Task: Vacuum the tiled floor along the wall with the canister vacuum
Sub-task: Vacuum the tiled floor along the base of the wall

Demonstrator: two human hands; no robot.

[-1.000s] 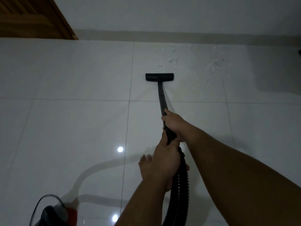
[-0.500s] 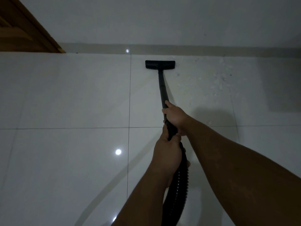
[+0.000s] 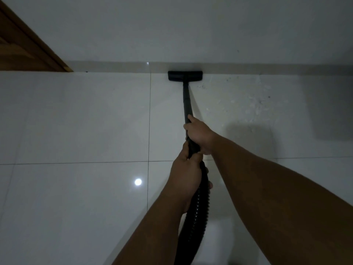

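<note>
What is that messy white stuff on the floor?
Small pale crumbs lie scattered on the tile right of the vacuum head, near the wall. What they are cannot be told. Nothing else looks odd.

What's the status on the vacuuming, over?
Right hand and left hand both gripping the wand. Floor head against the skirting. White debris lies to its right. Path clear.

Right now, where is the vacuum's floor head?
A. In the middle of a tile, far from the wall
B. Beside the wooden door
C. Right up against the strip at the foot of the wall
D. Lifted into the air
C: the black floor head sits flat against the baseboard strip, well right of the wooden door.
</note>
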